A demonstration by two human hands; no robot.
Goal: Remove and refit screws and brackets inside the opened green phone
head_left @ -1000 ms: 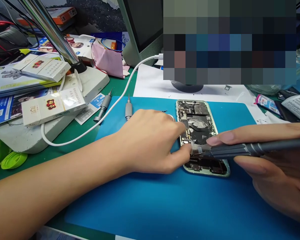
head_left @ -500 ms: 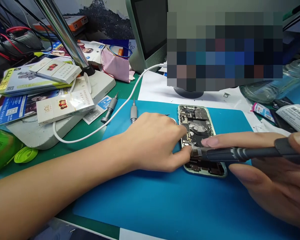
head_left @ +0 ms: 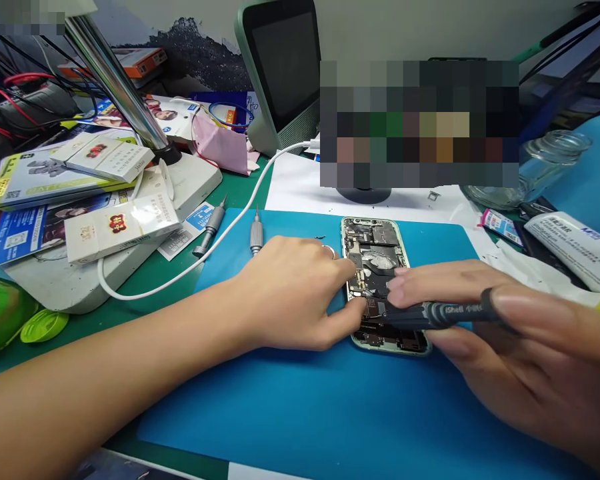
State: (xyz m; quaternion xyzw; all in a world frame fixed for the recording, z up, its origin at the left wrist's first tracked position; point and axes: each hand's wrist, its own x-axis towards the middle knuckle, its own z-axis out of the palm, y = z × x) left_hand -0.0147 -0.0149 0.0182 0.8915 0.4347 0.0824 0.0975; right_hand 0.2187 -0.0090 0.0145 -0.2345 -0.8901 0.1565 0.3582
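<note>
An opened smartphone (head_left: pixel 379 257) lies on a blue mat (head_left: pixel 280 413), its inner parts bared inside a pale green frame. My left hand (head_left: pixel 290 293) is closed at its left edge, with thumb and forefinger pressed on the frame and the other fingers curled out of sight. In my right hand (head_left: pixel 515 347) is a dark screwdriver (head_left: pixel 430 315) with "iShell" lettering, held almost level. Its front end reaches over the lower part of the phone; the tip itself is hard to make out. One right finger rests over the phone's middle.
Two grey screwdrivers (head_left: pixel 257 230) lie beyond my left hand, near a white cable (head_left: pixel 195 270). Cigarette packs (head_left: pixel 123 227) and a lamp base (head_left: pixel 190 183) stand left. A glass jar (head_left: pixel 540 170) and a white tube (head_left: pixel 575 250) are at right, a display (head_left: pixel 283 63) behind.
The whole view has shifted slightly, so the phone and hands appear farther left. My right hand has tilted a little, showing the screwdriver's lettering. Both hands keep their hold.
</note>
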